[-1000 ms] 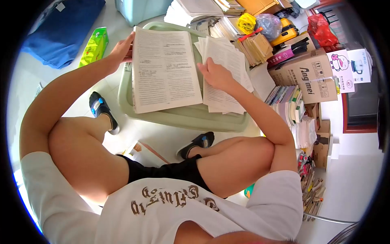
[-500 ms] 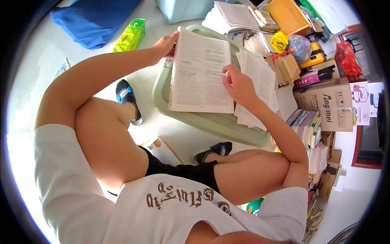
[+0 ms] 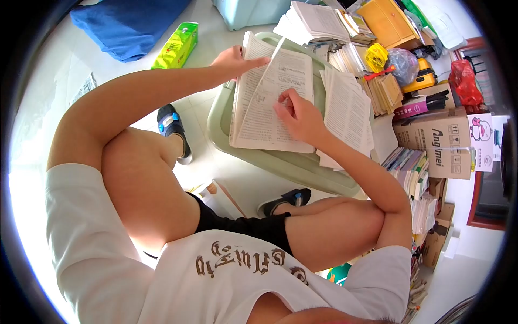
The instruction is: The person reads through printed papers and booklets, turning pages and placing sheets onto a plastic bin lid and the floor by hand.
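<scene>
A thick printed book [image 3: 286, 127] lies open on the pale green lid of a plastic bin. My left hand [image 3: 237, 62] grips its left edge, with the thumb stretched over the pages. Beside that thumb, one leaf [image 3: 261, 89] stands partly raised and curls leftward. My right hand [image 3: 299, 116] is over the lower right part of the page, fingers loosely bent and thumb apart from the index finger. Nothing shows between them; whether the fingertips touch the paper I cannot tell. Loose printed sheets [image 3: 348, 116] lie just right of the book.
The green lid [image 3: 218, 121] supports the book and sheets. Stacked papers [image 3: 310, 24], an orange box [image 3: 391, 21], a yellow case [image 3: 421, 78] and a cardboard carton [image 3: 434, 143] crowd the right. A green packet [image 3: 178, 46] and blue cloth [image 3: 127, 27] lie on the floor.
A leaf of the book has risen and bends toward the left. My left thumb has stretched rightward over the pages. My right hand has shifted left and slightly down.
</scene>
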`<action>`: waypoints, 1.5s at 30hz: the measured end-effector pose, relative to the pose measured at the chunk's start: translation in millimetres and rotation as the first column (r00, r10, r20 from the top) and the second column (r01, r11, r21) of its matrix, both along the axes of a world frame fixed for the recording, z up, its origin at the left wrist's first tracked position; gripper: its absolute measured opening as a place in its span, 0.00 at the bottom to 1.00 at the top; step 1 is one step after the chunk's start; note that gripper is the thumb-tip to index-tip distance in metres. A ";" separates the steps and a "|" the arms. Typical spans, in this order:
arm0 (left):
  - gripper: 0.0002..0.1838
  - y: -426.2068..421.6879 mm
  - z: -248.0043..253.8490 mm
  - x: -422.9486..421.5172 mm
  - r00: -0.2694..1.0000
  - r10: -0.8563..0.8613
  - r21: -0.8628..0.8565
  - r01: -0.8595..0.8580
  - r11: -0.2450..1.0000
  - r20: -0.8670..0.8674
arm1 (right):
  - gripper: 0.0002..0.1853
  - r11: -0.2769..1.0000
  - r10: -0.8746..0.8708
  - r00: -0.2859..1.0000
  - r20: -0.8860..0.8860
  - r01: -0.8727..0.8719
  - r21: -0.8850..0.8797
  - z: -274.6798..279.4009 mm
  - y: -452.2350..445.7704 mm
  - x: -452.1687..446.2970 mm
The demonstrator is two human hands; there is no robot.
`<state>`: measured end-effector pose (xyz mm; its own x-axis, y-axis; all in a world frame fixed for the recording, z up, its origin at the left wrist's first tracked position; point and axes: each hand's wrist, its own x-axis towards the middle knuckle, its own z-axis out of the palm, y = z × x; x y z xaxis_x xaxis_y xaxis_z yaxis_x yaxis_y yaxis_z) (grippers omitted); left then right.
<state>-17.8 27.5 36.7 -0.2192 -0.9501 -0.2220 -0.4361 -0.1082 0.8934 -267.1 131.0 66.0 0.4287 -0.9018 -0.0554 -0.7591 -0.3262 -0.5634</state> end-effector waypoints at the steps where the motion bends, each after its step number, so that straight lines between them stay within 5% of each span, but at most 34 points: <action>1: 0.49 1.2 -3.0 -4.3 0.996 0.033 -0.059 -0.028 0.998 0.078 | 0.17 0.995 -0.058 0.994 0.097 0.049 0.091 -1.0 -4.5 2.6; 2: 0.54 2.0 -5.5 -7.9 0.986 0.069 -0.120 -0.051 0.991 0.152 | 0.17 0.994 -0.063 0.994 0.095 0.054 0.093 -0.1 -7.9 5.7; 4: 0.56 5.6 -2.2 -12.7 0.979 0.074 -0.127 -0.050 0.991 0.190 | 0.24 0.872 -0.323 0.841 0.434 0.086 0.482 7.5 -12.5 17.0; 12: 0.54 7.0 -2.0 -16.9 0.932 0.088 -0.139 -0.041 0.989 0.351 | 0.24 0.846 -0.406 0.814 0.416 0.162 0.508 -6.6 -17.0 31.7; 17: 0.46 -11.5 -25.7 4.5 0.989 0.000 -0.115 0.017 0.993 0.147 | 0.20 0.824 -0.444 0.747 0.495 0.122 0.553 -10.2 -21.2 18.4; 18: 0.46 -14.1 -29.9 7.1 0.989 -0.003 -0.117 0.021 0.993 0.149 | 0.19 0.870 -0.405 0.770 0.493 0.158 0.468 -9.2 -27.0 12.6; 20: 0.40 -18.7 -35.8 10.9 0.992 0.043 0.006 -0.042 0.999 -0.115 | 0.17 0.920 -0.362 0.756 0.545 0.196 0.340 1.0 -39.5 -1.3; 25: 0.34 -22.0 -29.8 10.3 0.992 0.065 0.072 -0.058 0.996 -0.107 | 0.17 0.901 -0.424 0.518 0.743 0.327 0.286 76.0 -64.8 -50.8; 31: 0.31 -21.7 -28.5 8.5 0.994 0.059 0.051 -0.054 0.997 -0.089 | 0.16 0.761 -0.306 0.644 0.701 0.608 -0.226 124.9 -70.9 -125.7; 34: 0.31 -21.6 -29.3 7.9 0.995 0.059 0.051 -0.055 0.997 -0.086 | 0.15 0.601 -0.147 0.855 0.498 0.477 -0.641 147.3 -71.7 -161.8; 35: 0.29 -21.9 -29.5 8.5 0.995 0.056 0.059 -0.051 0.997 -0.083 | 0.15 0.602 -0.147 0.854 0.500 0.478 -0.640 154.6 -65.8 -166.7; 37: 0.29 -21.5 -29.7 9.1 0.995 0.053 0.058 -0.048 0.997 -0.087 | 0.14 0.577 -0.448 0.893 0.050 0.331 -0.747 175.8 -41.8 -161.8; 40: 0.30 -22.1 -29.9 8.2 0.995 0.046 0.055 -0.042 0.998 -0.085 | 0.14 0.556 -0.476 0.857 -0.197 0.120 -0.822 162.5 -39.5 -163.2; 42: 0.30 -22.4 -29.2 7.5 0.996 0.042 0.056 -0.038 0.998 -0.076 | 0.14 0.707 -0.509 0.845 -0.166 0.301 -0.640 140.0 -34.3 -148.3; 45: 0.30 -19.5 -25.4 6.1 0.998 0.042 0.043 -0.040 0.998 -0.051 | 0.18 0.858 -0.394 0.861 -0.321 0.219 -0.465 71.6 -28.9 -141.6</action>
